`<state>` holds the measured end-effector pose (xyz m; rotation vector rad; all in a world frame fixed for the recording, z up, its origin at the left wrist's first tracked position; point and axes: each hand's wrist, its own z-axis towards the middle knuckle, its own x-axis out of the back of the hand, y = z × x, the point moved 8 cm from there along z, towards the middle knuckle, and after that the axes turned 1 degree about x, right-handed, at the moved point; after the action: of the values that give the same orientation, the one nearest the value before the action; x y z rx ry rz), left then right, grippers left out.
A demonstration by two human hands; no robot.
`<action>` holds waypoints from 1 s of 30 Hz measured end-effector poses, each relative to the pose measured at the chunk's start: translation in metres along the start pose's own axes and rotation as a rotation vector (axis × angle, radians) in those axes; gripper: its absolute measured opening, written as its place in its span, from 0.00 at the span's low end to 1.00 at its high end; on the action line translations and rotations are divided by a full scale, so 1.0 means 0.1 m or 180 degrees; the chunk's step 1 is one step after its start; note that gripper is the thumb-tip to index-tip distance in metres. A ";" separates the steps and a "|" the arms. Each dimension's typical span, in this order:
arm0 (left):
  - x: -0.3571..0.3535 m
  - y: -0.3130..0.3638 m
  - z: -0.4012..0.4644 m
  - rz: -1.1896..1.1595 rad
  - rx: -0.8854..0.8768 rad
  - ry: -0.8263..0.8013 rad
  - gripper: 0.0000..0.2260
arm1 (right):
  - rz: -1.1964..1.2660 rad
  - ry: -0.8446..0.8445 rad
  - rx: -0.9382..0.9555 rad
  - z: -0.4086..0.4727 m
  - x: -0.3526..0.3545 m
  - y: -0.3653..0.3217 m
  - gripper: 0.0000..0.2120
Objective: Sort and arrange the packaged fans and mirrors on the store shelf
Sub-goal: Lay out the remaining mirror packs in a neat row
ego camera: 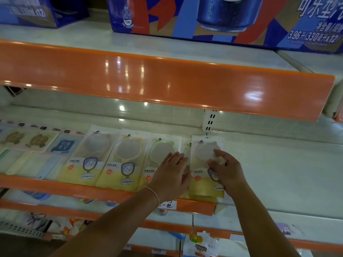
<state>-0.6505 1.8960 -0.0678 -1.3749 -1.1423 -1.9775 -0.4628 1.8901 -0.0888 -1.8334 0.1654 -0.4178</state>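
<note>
Packaged hand mirrors lie in a row on the middle shelf [278, 173]. A white-framed mirror pack [89, 154], a yellow-framed mirror pack [126, 158] and a green-framed mirror pack [157, 154] lie side by side. The rightmost mirror pack [201, 164] lies on top of another pack. My left hand [172, 173] rests flat, fingers together, across the green pack and the rightmost pack's left edge. My right hand [226, 169] presses down on the rightmost pack, fingers curled over its right side. Packaged fans with brown bear shapes [27, 140] lie at the far left.
The orange shelf lip [92, 190] runs along the front. The upper shelf's orange edge [167, 84] overhangs the work area. Blue drink cartons [204, 17] stand above. A blue card pack [64, 145] lies left of the mirrors. Lower shelves hold assorted packets [200, 243].
</note>
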 end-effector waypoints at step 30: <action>-0.10 -0.03 -0.15 0.0117 -0.0364 -0.0199 0.23 | -0.2465 0.0103 0.0564 -0.24 -0.26 -0.06 0.24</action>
<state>-0.6574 1.8841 -0.0806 -1.5145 -1.0373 -2.0139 -0.4963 1.8785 -0.0820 -1.6604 -0.5641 -0.9626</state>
